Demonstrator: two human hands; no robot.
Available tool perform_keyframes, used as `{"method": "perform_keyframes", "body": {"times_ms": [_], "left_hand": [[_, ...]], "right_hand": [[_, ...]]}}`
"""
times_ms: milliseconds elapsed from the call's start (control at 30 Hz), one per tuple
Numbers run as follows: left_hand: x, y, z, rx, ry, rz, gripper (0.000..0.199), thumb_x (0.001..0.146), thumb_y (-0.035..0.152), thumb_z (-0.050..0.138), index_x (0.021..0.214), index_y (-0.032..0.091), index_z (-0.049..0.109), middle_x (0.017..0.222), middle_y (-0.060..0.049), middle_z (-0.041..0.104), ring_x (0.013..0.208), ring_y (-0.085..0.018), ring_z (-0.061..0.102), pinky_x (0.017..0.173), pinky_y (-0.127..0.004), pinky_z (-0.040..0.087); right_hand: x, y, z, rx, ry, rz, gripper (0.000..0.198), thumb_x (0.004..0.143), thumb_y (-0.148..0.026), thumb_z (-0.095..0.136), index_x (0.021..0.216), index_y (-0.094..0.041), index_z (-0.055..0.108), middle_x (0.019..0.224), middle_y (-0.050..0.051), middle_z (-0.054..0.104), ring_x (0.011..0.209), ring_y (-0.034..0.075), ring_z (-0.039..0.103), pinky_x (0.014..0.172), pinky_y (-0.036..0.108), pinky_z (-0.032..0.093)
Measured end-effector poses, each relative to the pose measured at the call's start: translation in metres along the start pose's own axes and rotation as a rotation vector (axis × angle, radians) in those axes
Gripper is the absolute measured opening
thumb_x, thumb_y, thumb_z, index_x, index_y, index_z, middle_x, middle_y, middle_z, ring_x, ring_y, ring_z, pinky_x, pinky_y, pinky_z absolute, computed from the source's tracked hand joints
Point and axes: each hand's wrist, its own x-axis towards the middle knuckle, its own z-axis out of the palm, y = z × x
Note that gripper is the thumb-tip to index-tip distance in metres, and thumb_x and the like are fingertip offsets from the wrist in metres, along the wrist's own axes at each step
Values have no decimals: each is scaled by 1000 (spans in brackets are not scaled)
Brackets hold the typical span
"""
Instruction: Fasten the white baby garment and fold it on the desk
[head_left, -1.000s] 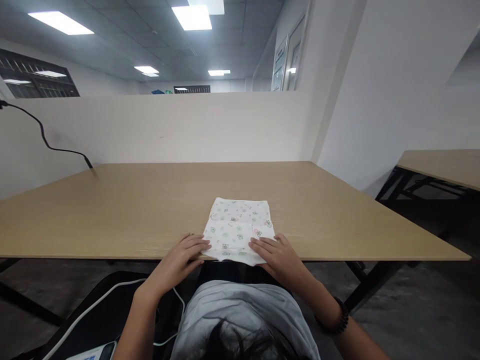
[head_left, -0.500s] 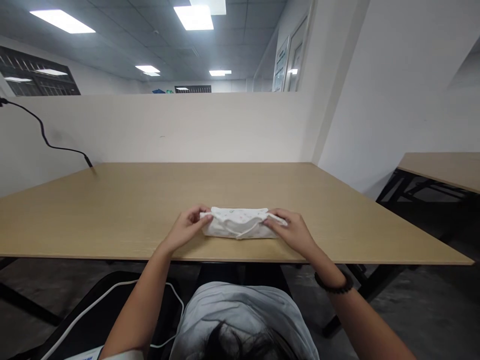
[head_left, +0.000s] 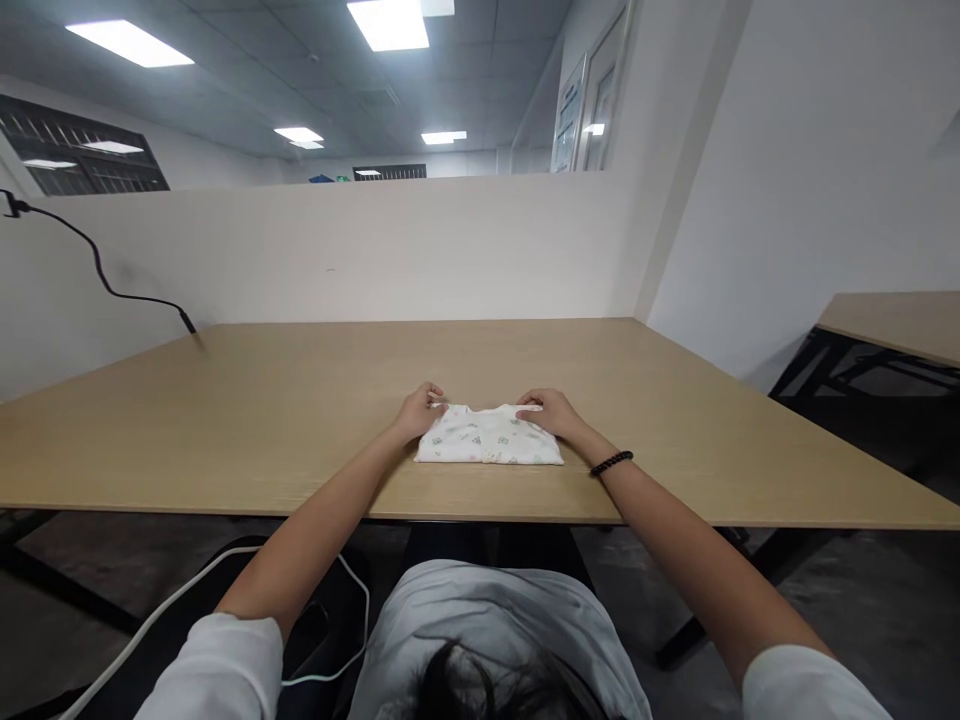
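A wide wooden table (head_left: pixel 225 420) fills the middle of the view, and its near edge runs straight across just in front of the person's body. Behind the table stands a low white partition (head_left: pixel 337 250), and the far edge of the table meets it along the whole length. On the right the table ends near a white wall (head_left: pixel 787 180), and past a dark gap a second table (head_left: pixel 892 322) shows only its corner. Most of the table top is bare on the left, on the right and behind the cloth, so there is much open room around both hands. A black cable (head_left: pixel 105 280) hangs down over the partition at the far left and its end touches the table corner there.

A small folded cloth (head_left: pixel 487 445) (white, with a faint print of small coloured figures) lies flat near the middle of the table, a little back from the near edge. The left hand (head_left: pixel 418 410) rests on the far left corner of the cloth, with fingers bent down and pinching the edge. The right hand (head_left: pixel 551 412) does the same at the far right corner; a dark bead bracelet (head_left: pixel 611 463) sits on that wrist. Both forearms lie over the near edge. A white cord (head_left: pixel 187 600) runs below the table by the lap. No containers are in the view.
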Motion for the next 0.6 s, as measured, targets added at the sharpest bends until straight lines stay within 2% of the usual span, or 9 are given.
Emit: {"method": "perform_keyframes", "body": {"times_ms": [100, 200, 333, 400, 500, 600], "left_hand": [[-2, 0, 0, -41, 19, -4, 26, 84, 20, 65, 107, 18, 53, 92, -7, 63, 79, -17, 60, 71, -27, 46], [-9, 4, -11, -93, 10, -75, 39, 88, 27, 64, 120, 19, 45, 107, -10, 62, 77, -15, 61, 69, -28, 50], [-28, 9, -38, -154, -157, -212, 69, 78, 30, 77, 132, 22, 34, 124, -16, 54, 71, -12, 62, 66, -30, 55], [-36, 11, -47, -204, -234, -219, 80, 72, 25, 81, 135, 26, 31, 127, -15, 53, 71, -12, 62, 65, -30, 58], [-43, 8, -49, -205, -241, -175, 84, 69, 19, 80, 136, 29, 31, 124, -12, 54, 68, -11, 62, 62, -29, 58], [-46, 2, -41, -77, -107, -98, 78, 72, 17, 75, 138, 26, 33, 123, -12, 53, 71, -12, 63, 65, -31, 58]], "right_hand": [[-1, 5, 3, -21, 13, 1, 18, 82, -22, 65, 93, -13, 75, 100, 10, 76, 93, 22, 67, 86, 33, 50], [-5, 3, 2, -84, 55, -36, 24, 85, -25, 63, 104, -14, 73, 108, 12, 74, 100, 24, 67, 91, 36, 50], [-18, -11, -4, -221, 215, -159, 36, 91, -33, 54, 119, -15, 68, 125, 15, 67, 122, 30, 57, 106, 47, 41], [-29, -21, -6, -259, 256, -194, 41, 95, -39, 49, 124, -15, 66, 132, 16, 63, 130, 31, 51, 110, 50, 37], [-54, -33, -3, -328, 210, -182, 49, 97, -45, 44, 133, -16, 61, 142, 17, 55, 137, 32, 43, 113, 52, 33], [-81, -39, 8, -418, 55, -101, 56, 98, -48, 41, 145, -18, 51, 155, 16, 41, 145, 35, 31, 114, 55, 30]]}}
